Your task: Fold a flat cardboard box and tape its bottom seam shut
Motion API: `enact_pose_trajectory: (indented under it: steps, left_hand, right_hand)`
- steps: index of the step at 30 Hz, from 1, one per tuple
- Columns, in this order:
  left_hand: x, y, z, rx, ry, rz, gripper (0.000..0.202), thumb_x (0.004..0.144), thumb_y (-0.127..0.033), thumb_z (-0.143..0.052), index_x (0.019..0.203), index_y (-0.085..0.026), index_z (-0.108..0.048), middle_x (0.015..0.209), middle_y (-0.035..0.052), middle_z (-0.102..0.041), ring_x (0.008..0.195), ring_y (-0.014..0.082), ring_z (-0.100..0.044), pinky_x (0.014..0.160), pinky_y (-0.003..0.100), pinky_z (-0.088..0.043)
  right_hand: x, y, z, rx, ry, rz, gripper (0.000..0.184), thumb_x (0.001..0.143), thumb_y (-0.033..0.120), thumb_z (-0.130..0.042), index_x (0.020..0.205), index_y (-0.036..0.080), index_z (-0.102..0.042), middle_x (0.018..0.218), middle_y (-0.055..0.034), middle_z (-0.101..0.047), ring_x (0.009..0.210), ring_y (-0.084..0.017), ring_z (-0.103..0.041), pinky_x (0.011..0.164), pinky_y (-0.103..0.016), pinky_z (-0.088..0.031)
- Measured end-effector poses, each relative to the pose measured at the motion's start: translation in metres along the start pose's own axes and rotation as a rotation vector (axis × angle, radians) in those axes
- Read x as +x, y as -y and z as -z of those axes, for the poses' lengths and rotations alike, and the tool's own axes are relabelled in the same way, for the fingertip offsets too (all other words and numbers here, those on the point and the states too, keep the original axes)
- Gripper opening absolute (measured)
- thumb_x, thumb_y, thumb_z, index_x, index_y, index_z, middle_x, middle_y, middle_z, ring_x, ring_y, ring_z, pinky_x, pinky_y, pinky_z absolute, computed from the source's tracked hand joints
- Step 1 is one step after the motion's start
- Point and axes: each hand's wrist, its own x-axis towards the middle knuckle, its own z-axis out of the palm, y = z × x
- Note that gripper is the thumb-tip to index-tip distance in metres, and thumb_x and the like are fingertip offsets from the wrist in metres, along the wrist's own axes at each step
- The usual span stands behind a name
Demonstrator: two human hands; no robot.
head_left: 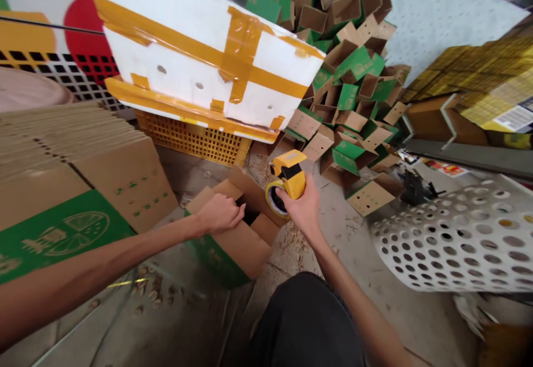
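- The tape dispenser (290, 174) is gripped in the right hand (297, 209), its yellow tape roll (272, 199) held just above the carton (237, 245).
- The left hand (220, 214) is kept open, its fingers (237, 214) laid on a flap of the carton.
- The carton is stood on the floor (400, 311), its flaps raised.
- A flat cardboard stack (70, 156) is placed left of the carton.
- A taped white box (208, 50) is tilted on a yellow crate (191, 139) behind the carton.
- A heap of cartons (350, 78) is piled behind and right of the carton.
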Motion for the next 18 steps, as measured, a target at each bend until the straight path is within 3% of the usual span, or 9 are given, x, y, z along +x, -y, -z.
enact_pose_trajectory:
  steps: [5, 10, 13, 16, 18]
  left_hand:
    - [0.010, -0.041, 0.005, -0.041, -0.029, 0.122, 0.053, 0.110, -0.023, -0.033, 0.099, -0.009, -0.083, 0.087, 0.0229, -0.078, 0.078, 0.0301, -0.077, 0.068, 0.038, -0.056]
    - [-0.005, -0.071, -0.006, -0.083, 0.119, 0.177, 0.059, 0.112, -0.022, -0.026, 0.104, -0.008, -0.083, 0.087, 0.0227, -0.077, 0.079, 0.0337, -0.078, 0.065, 0.039, -0.058]
    - [-0.018, -0.074, -0.012, -0.046, 0.168, 0.079, 0.054, 0.109, -0.015, -0.027, 0.121, -0.008, -0.079, 0.086, 0.0216, -0.077, 0.080, 0.0364, -0.078, 0.064, 0.042, -0.059]
    - [-0.022, -0.067, -0.020, 0.022, 0.146, -0.098, 0.053, 0.102, -0.004, -0.033, 0.140, -0.010, -0.070, 0.084, 0.0196, -0.075, 0.074, 0.0353, -0.076, 0.061, 0.041, -0.059]
    - [-0.018, -0.064, -0.028, 0.048, 0.123, -0.210, 0.055, 0.099, 0.000, -0.034, 0.139, -0.010, -0.070, 0.085, 0.0186, -0.075, 0.071, 0.0340, -0.075, 0.060, 0.041, -0.059]
  right_hand:
    - [0.018, -0.011, -0.011, 0.284, 0.188, -0.100, 0.046, 0.065, 0.053, -0.077, 0.087, 0.020, -0.056, 0.081, 0.0015, -0.059, 0.075, -0.016, -0.049, 0.070, -0.031, -0.040]
    - [0.026, -0.012, -0.006, 0.361, 0.167, -0.072, 0.046, 0.063, 0.051, -0.080, 0.087, 0.021, -0.056, 0.080, 0.0037, -0.055, 0.074, -0.015, -0.046, 0.069, -0.030, -0.038]
    - [0.038, -0.010, 0.003, 0.369, 0.114, -0.048, 0.049, 0.061, 0.055, -0.081, 0.086, 0.021, -0.055, 0.081, 0.0035, -0.055, 0.076, -0.015, -0.046, 0.071, -0.030, -0.038]
    - [0.051, -0.015, 0.006, 0.318, 0.084, -0.064, 0.050, 0.063, 0.057, -0.080, 0.091, 0.021, -0.059, 0.087, 0.0023, -0.060, 0.081, -0.016, -0.050, 0.075, -0.030, -0.041]
    - [0.059, -0.025, 0.002, 0.266, 0.109, -0.073, 0.047, 0.067, 0.054, -0.079, 0.097, 0.022, -0.062, 0.091, 0.0020, -0.063, 0.084, -0.017, -0.053, 0.075, -0.030, -0.042]
